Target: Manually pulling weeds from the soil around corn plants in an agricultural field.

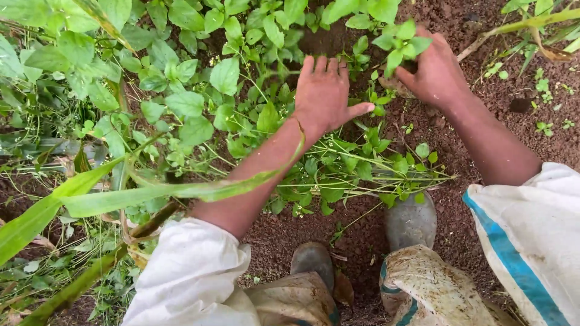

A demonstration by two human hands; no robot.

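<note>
A dense patch of low weeds (199,102) with broad, bright green leaves and thin pale stems is seen spread over the left and middle of the ground. The left hand (323,96) is laid flat on these weeds, palm down, fingers stretched out and pressed into the leaves, thumb held out to the side; nothing is clasped in it. The right hand (432,69) is curled around the base of a small leafy sprig (399,42) at the upper right, its fingers closed on the stems just above the soil. A bundle of pulled stems (362,172) is seen lying across the ground between the forearms, just beyond the toes of two muddy grey boots (411,220). Dark reddish-brown, crumbly soil (483,72) is laid bare on the right side. A long, pale green grass blade (121,196) is stretched across the left forearm. White sleeves are worn, the right one edged with a blue stripe (507,253). No packages, labels or signs are visible.
</note>
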